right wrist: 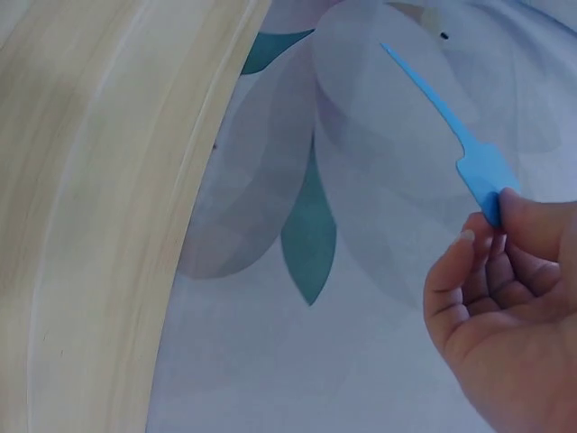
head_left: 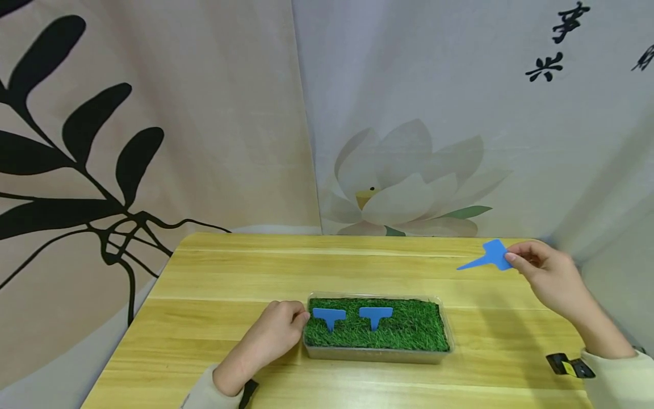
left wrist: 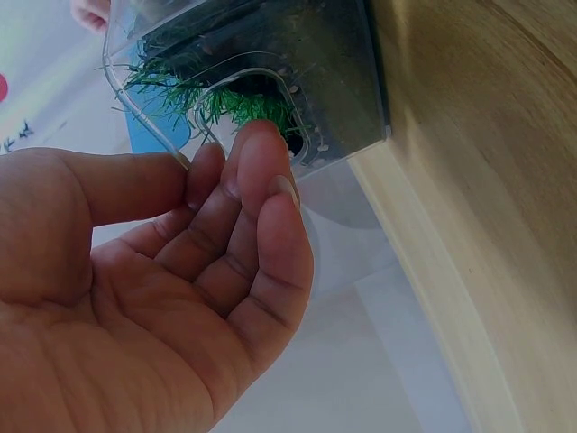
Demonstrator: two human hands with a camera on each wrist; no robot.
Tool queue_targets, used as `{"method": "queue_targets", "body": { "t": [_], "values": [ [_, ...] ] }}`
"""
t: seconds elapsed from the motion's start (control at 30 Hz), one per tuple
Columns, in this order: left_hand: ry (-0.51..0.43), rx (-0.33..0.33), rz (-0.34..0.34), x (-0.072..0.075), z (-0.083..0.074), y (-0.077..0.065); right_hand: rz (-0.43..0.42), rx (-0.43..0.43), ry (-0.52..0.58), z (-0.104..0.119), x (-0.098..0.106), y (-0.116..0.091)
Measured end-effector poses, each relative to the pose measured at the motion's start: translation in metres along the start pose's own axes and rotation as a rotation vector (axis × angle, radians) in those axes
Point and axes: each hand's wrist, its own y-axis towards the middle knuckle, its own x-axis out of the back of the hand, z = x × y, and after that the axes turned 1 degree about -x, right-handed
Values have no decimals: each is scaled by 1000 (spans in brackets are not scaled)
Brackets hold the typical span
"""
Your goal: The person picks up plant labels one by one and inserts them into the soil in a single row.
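My right hand (head_left: 554, 278) pinches a blue T-shaped plant label (head_left: 491, 255) by its wide head, above the right side of the table. In the right wrist view the label (right wrist: 482, 162) has its pointed stem away from the thumb and fingers. At the left end of a clear plastic box (head_left: 378, 355), my left hand (head_left: 273, 335) holds the rim between thumb and bent fingers, as the left wrist view of the hand (left wrist: 207, 262) shows. Green artificial grass (head_left: 414, 332) fills the box. Two blue labels, a left one (head_left: 329, 316) and a middle one (head_left: 376, 315), stand upright in it.
The box stands on a light wooden table (head_left: 245, 272). Behind the table hangs a pale curtain (head_left: 230, 113) printed with dark leaves and a lotus. A black strap (head_left: 570, 366) is at the right sleeve.
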Motion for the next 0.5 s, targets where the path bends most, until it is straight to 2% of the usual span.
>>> {"method": "queue_targets", "body": {
  "t": [0.2, 0.5],
  "values": [
    [-4, 2, 6, 0, 0, 0, -25, 5, 13, 11, -5, -6],
    [5, -6, -1, 0, 1, 0, -69, 94, 21, 24, -14, -13]
  ]
}}
